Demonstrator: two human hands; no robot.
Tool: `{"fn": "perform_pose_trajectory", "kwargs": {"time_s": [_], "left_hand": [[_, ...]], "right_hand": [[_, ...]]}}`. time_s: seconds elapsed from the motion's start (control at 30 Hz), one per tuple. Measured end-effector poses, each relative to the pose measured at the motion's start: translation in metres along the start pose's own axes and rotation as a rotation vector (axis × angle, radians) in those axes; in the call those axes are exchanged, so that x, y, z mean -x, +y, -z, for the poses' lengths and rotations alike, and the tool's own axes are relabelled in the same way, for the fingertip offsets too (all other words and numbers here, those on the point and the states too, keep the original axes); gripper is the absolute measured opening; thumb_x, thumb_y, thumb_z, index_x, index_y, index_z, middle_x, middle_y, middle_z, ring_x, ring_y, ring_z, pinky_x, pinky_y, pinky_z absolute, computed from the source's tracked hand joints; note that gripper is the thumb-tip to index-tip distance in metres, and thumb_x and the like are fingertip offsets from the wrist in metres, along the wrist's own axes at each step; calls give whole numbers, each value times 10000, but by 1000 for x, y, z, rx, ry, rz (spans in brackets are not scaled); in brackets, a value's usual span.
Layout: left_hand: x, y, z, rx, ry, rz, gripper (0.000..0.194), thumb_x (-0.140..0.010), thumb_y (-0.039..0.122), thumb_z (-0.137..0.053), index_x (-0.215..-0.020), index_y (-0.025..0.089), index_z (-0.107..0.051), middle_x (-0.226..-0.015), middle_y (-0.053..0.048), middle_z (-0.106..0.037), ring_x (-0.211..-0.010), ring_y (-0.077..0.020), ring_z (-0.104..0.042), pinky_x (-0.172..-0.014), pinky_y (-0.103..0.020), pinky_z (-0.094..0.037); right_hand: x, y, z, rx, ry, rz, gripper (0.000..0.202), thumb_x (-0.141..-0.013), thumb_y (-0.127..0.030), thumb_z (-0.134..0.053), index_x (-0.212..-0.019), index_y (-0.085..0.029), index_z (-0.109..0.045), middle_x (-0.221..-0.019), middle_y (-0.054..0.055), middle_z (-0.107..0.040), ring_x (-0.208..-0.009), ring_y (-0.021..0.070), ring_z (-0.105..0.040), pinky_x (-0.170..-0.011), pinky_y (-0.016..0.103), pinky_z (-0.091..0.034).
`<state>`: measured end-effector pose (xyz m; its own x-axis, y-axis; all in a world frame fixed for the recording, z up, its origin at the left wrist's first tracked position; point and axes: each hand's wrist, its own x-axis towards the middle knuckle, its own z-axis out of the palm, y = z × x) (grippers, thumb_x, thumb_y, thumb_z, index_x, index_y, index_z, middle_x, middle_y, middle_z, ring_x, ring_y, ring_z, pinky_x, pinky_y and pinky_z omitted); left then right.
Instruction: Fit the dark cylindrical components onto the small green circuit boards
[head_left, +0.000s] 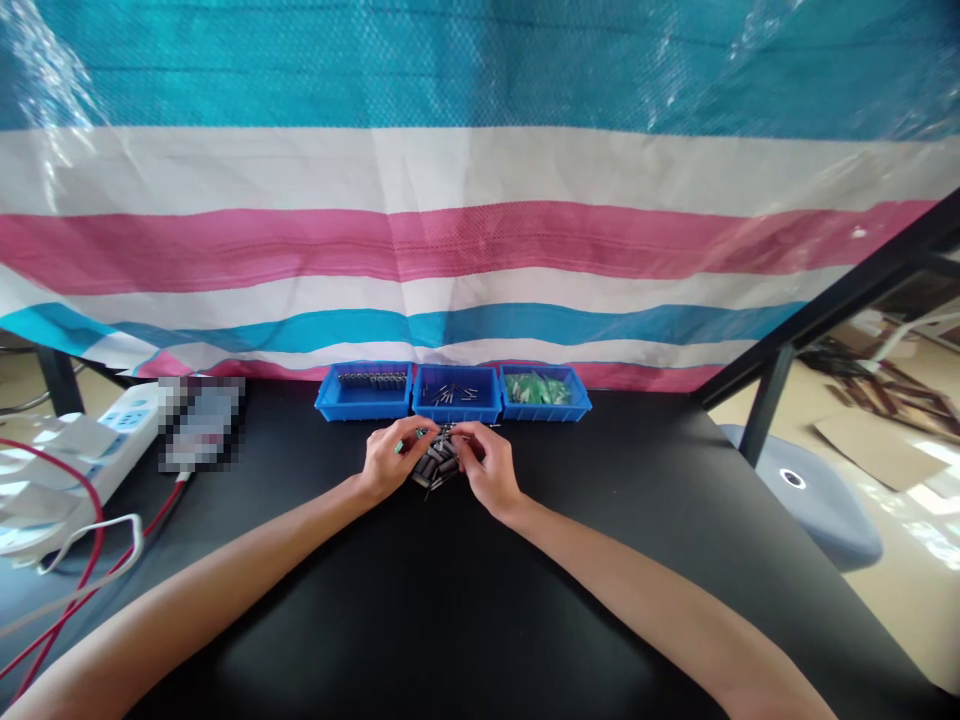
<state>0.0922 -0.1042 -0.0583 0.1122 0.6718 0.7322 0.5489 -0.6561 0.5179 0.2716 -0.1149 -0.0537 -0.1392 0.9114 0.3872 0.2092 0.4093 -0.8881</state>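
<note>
My left hand (390, 460) is closed in a pinch, with a small green piece (398, 447) showing between its fingers. Opposite it, my right hand (489, 468) has thumb and fingers pressed together; what they grip is too small to make out. Both hands meet over a pile of small grey cylindrical parts (439, 463) and thin metal pins on the black table (450, 600). Just behind the hands stands a blue bin (456, 411) with several thin metal pins in it. The fingertips partly cover the far side of the pile.
Left of the middle bin, another blue bin (364, 409) holds a row of small metal parts. A third blue bin (546, 411) contains green packets (536, 388). A white power strip (112, 440) with red and white cables lies at left; a grey stool (817, 500) stands at right.
</note>
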Motion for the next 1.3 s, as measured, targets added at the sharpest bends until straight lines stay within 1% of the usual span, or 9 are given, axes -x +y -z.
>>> {"fn": "perform_pose_trajectory", "kwargs": {"time_s": [0.37,0.77,1.07,1.3], "left_hand": [[0,1,0,0,0,-5,121,-849,249,-656,-952,186,-656,-809,-5,-734,-519,-54,-584,-580,-164,-503],[0,1,0,0,-10,9,131,-855,286,-646,-938,185,-659,-805,-12,-740,-526,-64,-605,-583,-171,-515],[2,-1,0,-4,-12,1,127,-852,273,-652,-945,187,-658,-803,-10,-742,-530,-64,-606,-584,-166,-511],[2,-1,0,-12,-10,4,136,-858,294,-643,-932,182,-662,-812,-21,-745,-520,-68,-608,-581,-174,-517]], "right_hand": [[1,3,-1,-6,-2,5,164,-927,-314,-534,-964,-197,-643,-854,41,-673,-587,121,-585,-547,234,-486],[-1,0,0,5,-10,38,164,-926,-303,-529,-944,-200,-656,-833,46,-661,-599,130,-583,-550,240,-492],[-2,0,1,25,-3,70,155,-918,-274,-537,-928,-194,-670,-847,54,-678,-664,151,-614,-606,256,-506],[-2,-1,1,61,7,104,163,-916,-273,-529,-914,-194,-672,-840,52,-686,-688,158,-625,-631,266,-506]]}}
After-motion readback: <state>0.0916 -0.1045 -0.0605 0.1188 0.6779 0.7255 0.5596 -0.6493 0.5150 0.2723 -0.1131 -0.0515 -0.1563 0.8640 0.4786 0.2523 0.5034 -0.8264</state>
